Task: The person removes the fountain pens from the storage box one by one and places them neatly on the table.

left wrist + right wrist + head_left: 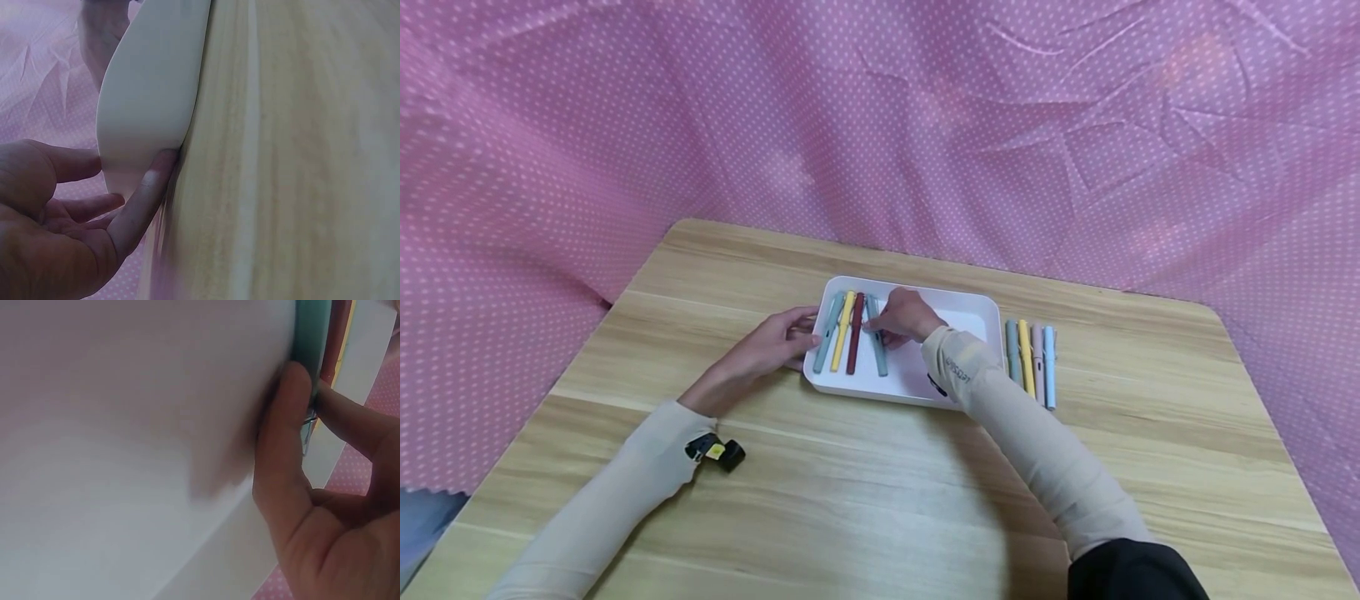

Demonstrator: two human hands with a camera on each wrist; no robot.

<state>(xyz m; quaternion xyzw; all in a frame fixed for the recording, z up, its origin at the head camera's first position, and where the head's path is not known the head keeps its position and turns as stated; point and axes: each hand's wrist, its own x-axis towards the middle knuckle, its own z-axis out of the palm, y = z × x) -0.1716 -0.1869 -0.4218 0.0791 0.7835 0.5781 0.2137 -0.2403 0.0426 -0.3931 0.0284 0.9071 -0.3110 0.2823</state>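
A white tray (pixel 925 392) stands on the wooden table with a row of pens inside its left half. My left hand (pixel 775 340) holds the tray's left end; in the left wrist view, its fingers (pixel 140 212) touch the outer wall from rim to bottom edge. Over the tray, my right hand (pixel 906 317) pinches a teal pen (pixel 877 342) between thumb and finger, also seen in the right wrist view as a teal barrel (pixel 310 344). Left of it lie a dark red pen (pixel 855 333), a yellow pen (pixel 842 332) and another teal pen (pixel 828 333).
Just right of the tray lie a grey-green pen (pixel 1013 352), a yellow pen (pixel 1026 358), a pale pink pen (pixel 1038 362) and a light blue pen (pixel 1049 367). A pink dotted cloth (pixel 880 125) hangs behind the table (pixel 820 492).
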